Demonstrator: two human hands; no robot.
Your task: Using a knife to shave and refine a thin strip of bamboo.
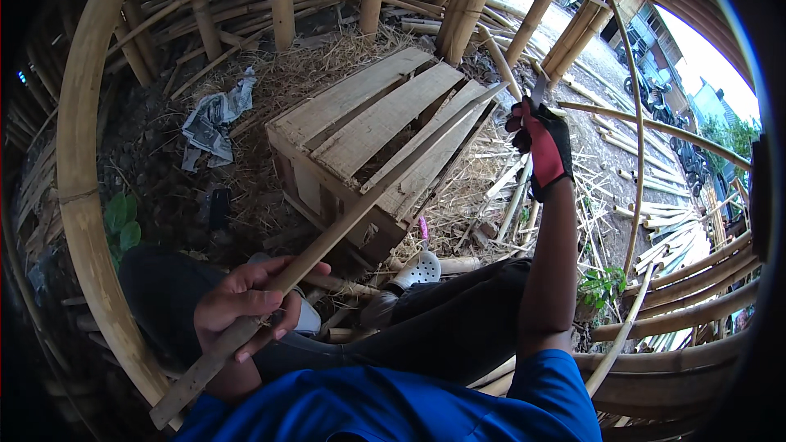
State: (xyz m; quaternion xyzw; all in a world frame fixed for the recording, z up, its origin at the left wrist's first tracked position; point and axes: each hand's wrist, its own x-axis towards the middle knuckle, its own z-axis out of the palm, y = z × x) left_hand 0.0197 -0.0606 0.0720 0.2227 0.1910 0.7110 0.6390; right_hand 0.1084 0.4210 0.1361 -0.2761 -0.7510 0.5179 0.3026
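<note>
My bare left hand [244, 301] is closed around a long bamboo strip [354, 214] near its lower end. The strip slants from beside my left thigh up to the right, passing over a slatted wooden crate [389, 119], and its far tip ends just left of my right hand. On my right hand [547, 147] is a red and black glove. Its fingers are wrapped around a knife, whose handle is mostly hidden; the blade [538, 90] points upward. A small gap shows between the blade and the strip's tip.
A thick bamboo pole [78, 164] curves along my left. Upright bamboo posts [282, 4] and stacked poles stand behind the crate. Crumpled newspaper [214, 123] lies on straw-littered ground. Cut bamboo pieces [679, 241] lie to the right, near a bamboo rail [679, 311]. A light clog [419, 270] shows below the crate.
</note>
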